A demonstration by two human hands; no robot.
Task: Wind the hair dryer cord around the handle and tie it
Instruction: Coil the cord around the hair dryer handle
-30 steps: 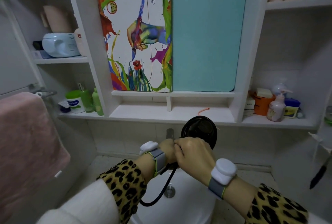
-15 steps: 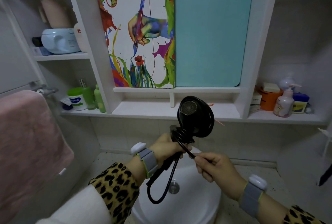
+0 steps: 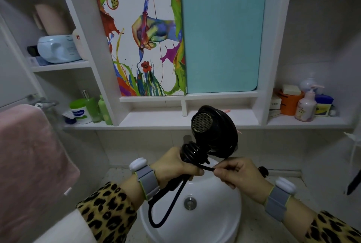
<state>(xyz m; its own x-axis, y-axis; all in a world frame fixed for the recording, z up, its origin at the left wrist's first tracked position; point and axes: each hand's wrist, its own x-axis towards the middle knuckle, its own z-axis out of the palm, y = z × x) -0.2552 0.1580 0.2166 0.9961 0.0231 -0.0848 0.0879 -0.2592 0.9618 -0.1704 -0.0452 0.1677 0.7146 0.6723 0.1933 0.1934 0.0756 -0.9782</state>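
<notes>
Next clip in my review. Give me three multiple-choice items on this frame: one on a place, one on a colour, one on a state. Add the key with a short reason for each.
1. Where is the hair dryer?
A) lying on a shelf
B) held above the white sink
C) hanging on the towel rail

2. What colour is the towel at the left?
A) blue
B) green
C) pink

3. What state is the cord in?
A) partly coiled below the dryer's head, with a loop hanging free
B) fully unwound
C) fully wound, with nothing hanging

Key:
1 B: the left hand grips it over the basin.
2 C: the towel is plainly pink.
3 A: coils sit under the head, the right hand pinches a strand, and a loop dangles over the sink.
</notes>
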